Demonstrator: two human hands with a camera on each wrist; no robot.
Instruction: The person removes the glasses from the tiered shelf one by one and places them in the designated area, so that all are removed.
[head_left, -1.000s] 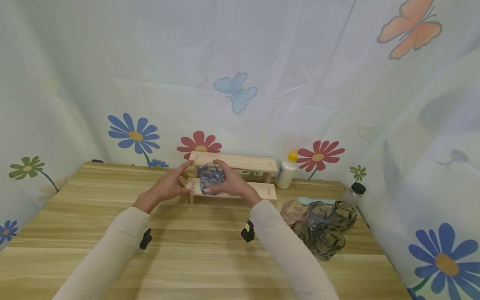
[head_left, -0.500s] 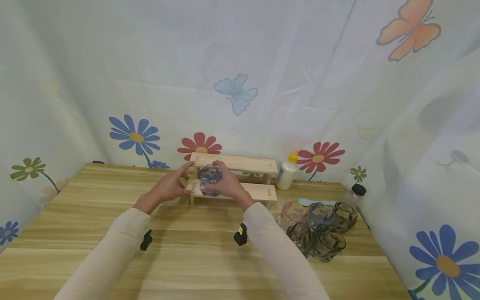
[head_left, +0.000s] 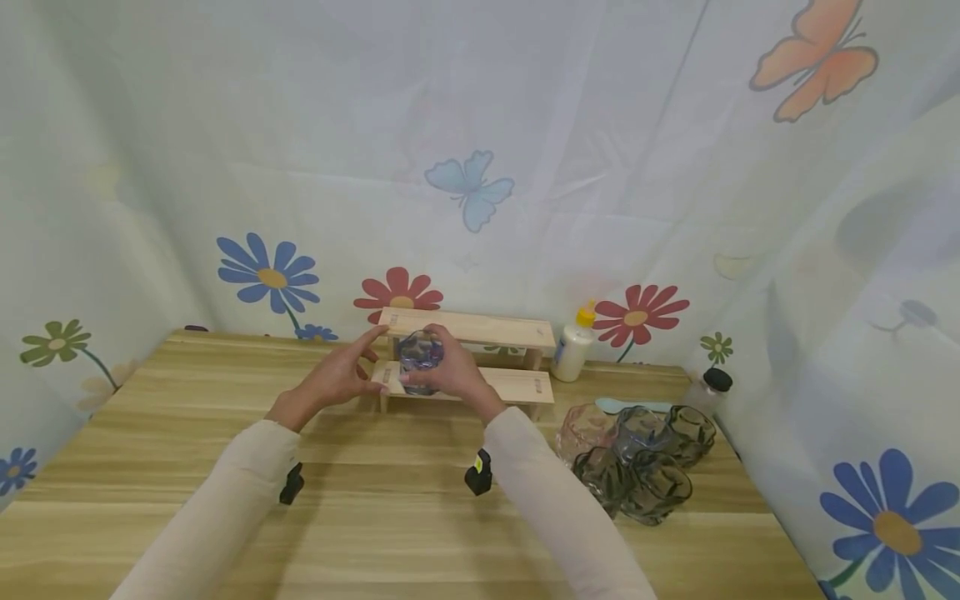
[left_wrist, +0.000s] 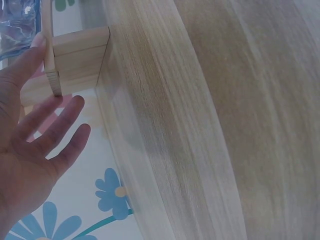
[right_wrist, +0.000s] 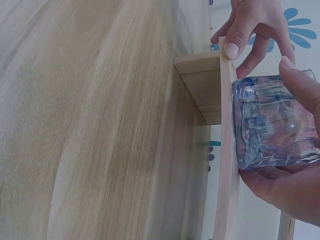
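On the lower step of a two-tier wooden rack (head_left: 517,385) stands a bluish clear drinking glass (head_left: 418,354) with wavy sides. My right hand (head_left: 456,368) holds this glass, thumb on the near side and fingers round the far side. In the right wrist view the base of the glass (right_wrist: 272,120) sits against the board. My left hand (head_left: 337,371) grips the rack's left end, its thumb on the lower step and index finger up at the upper step. The left wrist view shows the other fingers of the left hand (left_wrist: 37,145) spread past the board's end.
Several wavy glasses, among them a pink one (head_left: 585,429) and a dark grey one (head_left: 656,487), stand grouped at the right. A white bottle with yellow cap (head_left: 573,350), a light blue spoon (head_left: 630,404) and a black-lidded jar (head_left: 708,387) are behind them.
My right hand has shifted slightly left round the glass, its thumb sliding across the near side. The glass stays on the lower step. The left hand keeps its place on the rack.
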